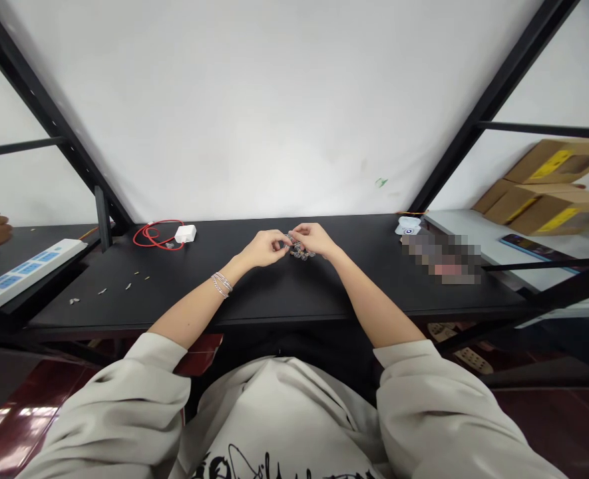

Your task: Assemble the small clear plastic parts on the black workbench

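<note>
Sweatshirt (279, 426): pale off-white, soft heavy fabric, loose fit. Front: black script-like print (279, 462), running out of view at the lower edge. Sleeves (109, 406): 2, long, baggy, deeply creased, ending in wide cuffs. Beyond the sweatshirt's left cuff: thin silver bracelets (221, 285), at least 2 strands, worn on the left wrist (234, 267).

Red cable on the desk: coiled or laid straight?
Coiled. The red cable lies in loose loops on the black desk, beside the white power adapter.
</note>
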### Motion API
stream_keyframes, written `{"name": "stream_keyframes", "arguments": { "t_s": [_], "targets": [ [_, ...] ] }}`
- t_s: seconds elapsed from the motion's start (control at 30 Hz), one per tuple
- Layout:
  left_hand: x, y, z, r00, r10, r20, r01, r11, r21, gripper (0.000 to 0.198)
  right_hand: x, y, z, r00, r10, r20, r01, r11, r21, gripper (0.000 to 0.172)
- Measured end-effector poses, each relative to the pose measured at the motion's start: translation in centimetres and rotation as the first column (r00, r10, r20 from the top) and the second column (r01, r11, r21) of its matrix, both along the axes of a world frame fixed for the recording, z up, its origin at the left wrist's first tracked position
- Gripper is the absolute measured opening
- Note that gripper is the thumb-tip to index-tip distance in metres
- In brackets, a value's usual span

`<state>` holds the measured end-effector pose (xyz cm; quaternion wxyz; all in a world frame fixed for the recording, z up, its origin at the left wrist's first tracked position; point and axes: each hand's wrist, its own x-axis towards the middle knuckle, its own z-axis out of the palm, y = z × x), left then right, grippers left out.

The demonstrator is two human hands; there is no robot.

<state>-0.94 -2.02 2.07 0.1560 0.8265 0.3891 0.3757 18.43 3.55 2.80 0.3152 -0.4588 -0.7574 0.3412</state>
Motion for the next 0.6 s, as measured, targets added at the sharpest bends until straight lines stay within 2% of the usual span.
{"name": "stream_keyframes", "arguments": {
  "t_s": [0.03,0.1,0.2,0.27,0.33,0.43,0.5,0.6],
  "targets": [
    [0.0,0.0,0.0,0.999,0.023,0.027,-0.023,1.0,0.008,0.018,-0.1,-0.3,0.1,0.993,0.096,-0.067,-0.102,0.991,-0.089,0.024],
    [0.1,0.0,0.0,0.997,0.059,0.058,-0.059,0.998,-0.005,0.023,-0.4,-0.7,0.3,0.963,0.188,-0.196,-0.224,0.957,-0.186,0.027],
    [0.1,0.2,-0.1,0.993,0.103,0.06,-0.104,0.995,0.006,0.03,-0.5,-1.0,0.5,0.922,0.226,-0.315,-0.306,0.923,-0.233,0.026],
    [0.1,0.3,-0.1,0.989,0.144,0.04,-0.146,0.988,0.057,0.031,-0.5,-0.9,0.5,0.911,0.233,-0.34,-0.317,0.923,-0.218,0.024],
    [0.0,0.5,-0.1,0.978,0.207,-0.001,-0.204,0.968,0.144,0.032,-0.5,-0.8,0.4,0.925,0.215,-0.314,-0.279,0.945,-0.173,0.021],
    [-0.3,0.8,-0.5,0.952,0.291,-0.097,-0.259,0.933,0.249,0.039,-0.4,-0.5,0.1,0.978,0.118,-0.17,-0.131,0.989,-0.065,0.017],
    [-0.5,1.1,-1.1,0.931,0.308,-0.197,-0.262,0.938,0.227,0.047,-0.3,-0.3,0.0,0.997,0.042,-0.065,-0.04,0.999,0.033,0.019],
    [-0.7,1.7,-2.4,0.897,0.265,-0.355,-0.249,0.964,0.09,0.049,-0.1,0.0,-0.2,1.0,-0.03,0.009,0.028,0.99,0.137,0.023]
  ]
}}
